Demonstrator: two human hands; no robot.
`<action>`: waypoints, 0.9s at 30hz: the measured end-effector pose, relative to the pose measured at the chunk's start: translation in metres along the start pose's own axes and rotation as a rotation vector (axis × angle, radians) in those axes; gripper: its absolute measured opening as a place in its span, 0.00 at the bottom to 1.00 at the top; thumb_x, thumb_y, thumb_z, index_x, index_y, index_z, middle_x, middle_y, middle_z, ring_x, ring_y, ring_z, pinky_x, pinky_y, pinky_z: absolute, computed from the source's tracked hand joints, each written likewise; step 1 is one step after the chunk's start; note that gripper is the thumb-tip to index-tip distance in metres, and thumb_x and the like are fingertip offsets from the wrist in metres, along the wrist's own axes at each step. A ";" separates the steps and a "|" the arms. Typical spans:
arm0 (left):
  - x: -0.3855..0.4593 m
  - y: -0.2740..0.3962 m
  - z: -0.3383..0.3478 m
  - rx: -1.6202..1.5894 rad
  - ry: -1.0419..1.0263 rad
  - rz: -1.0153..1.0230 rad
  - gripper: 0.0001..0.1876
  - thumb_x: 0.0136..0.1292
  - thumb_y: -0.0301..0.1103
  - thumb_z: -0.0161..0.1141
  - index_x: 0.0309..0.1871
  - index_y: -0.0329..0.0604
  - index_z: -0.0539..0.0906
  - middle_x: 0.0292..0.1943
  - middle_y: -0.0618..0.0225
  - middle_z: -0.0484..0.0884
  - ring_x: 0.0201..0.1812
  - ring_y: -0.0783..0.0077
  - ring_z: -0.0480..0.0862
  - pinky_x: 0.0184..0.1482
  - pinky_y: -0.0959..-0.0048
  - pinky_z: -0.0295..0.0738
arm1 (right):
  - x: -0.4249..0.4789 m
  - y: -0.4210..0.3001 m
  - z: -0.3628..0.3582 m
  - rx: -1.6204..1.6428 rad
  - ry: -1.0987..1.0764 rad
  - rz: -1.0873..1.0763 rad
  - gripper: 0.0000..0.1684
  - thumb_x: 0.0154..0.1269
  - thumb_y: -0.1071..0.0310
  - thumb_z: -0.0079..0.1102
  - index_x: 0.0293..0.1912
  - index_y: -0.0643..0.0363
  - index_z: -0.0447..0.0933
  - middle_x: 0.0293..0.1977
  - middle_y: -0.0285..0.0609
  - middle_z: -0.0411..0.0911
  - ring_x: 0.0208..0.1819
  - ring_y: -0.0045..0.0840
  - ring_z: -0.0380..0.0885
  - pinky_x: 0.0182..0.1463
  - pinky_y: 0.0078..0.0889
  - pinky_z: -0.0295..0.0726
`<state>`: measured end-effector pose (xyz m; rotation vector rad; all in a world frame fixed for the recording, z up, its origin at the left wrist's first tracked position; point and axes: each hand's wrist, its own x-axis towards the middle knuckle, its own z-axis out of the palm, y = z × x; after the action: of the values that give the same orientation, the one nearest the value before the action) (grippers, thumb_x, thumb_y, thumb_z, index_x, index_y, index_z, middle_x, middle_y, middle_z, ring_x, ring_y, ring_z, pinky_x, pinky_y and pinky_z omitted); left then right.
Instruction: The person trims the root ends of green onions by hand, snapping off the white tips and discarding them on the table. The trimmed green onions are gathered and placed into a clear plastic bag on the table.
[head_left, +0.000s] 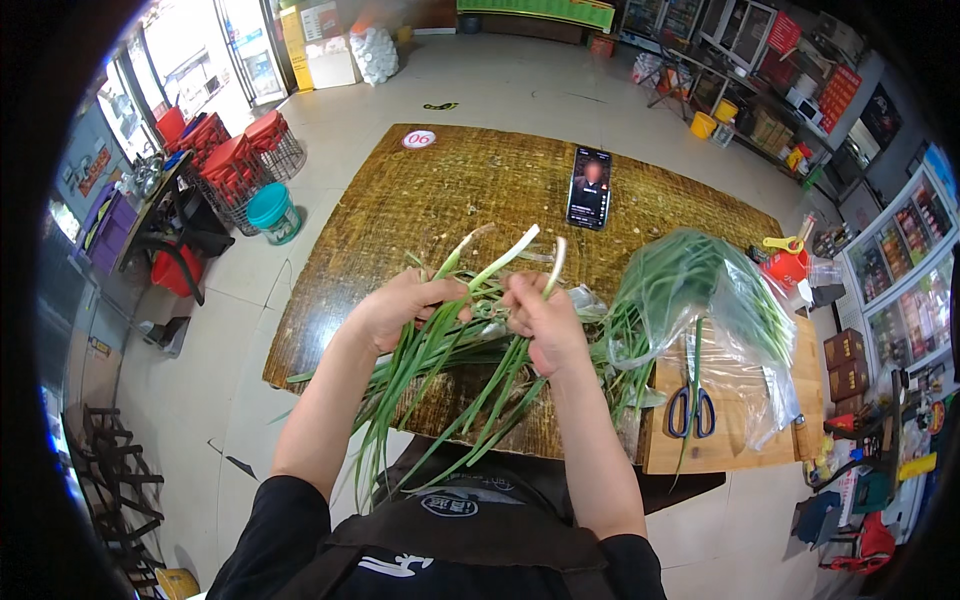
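Note:
My left hand grips several green onions near their white ends, which point up and away from me. Beside it, my right hand pinches another green onion by its pale stem, its green leaves hanging towards me. More leaves and peeled scraps lie on the wooden table under and between both hands. To the right, a clear plastic bag holds a large bunch of green onions. Scissors with dark blue handles lie on a wooden cutting board, partly beneath a long green leaf.
A lit smartphone lies towards the table's far side. A red container and clear plastic cups stand past the bag. A wooden handle rests at the board's right edge. A teal bucket and stacked red stools stand left on the floor.

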<state>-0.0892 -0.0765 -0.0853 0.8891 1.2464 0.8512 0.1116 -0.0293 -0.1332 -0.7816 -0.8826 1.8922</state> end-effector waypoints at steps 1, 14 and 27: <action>-0.001 0.000 0.000 -0.011 0.012 0.005 0.12 0.63 0.41 0.62 0.36 0.41 0.83 0.28 0.72 0.82 0.22 0.85 0.72 0.23 0.82 0.64 | 0.000 -0.002 -0.001 0.058 0.052 -0.028 0.07 0.71 0.66 0.56 0.37 0.58 0.71 0.25 0.33 0.73 0.18 0.11 0.58 0.22 0.17 0.56; 0.006 -0.002 0.011 -0.003 -0.014 0.041 0.14 0.63 0.41 0.62 0.39 0.38 0.85 0.30 0.70 0.84 0.22 0.84 0.71 0.23 0.80 0.67 | -0.005 0.008 0.016 0.007 -0.043 -0.030 0.13 0.68 0.59 0.62 0.36 0.58 0.73 0.23 0.31 0.71 0.17 0.09 0.57 0.20 0.15 0.55; -0.002 -0.006 -0.003 0.072 -0.005 0.001 0.12 0.63 0.39 0.63 0.39 0.38 0.82 0.29 0.69 0.84 0.25 0.80 0.80 0.27 0.80 0.74 | 0.007 -0.009 -0.029 0.183 0.438 -0.338 0.11 0.73 0.62 0.56 0.36 0.56 0.67 0.25 0.32 0.68 0.18 0.11 0.56 0.21 0.16 0.55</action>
<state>-0.0920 -0.0804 -0.0897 0.9488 1.2790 0.8092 0.1360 -0.0122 -0.1429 -0.8329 -0.5197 1.4076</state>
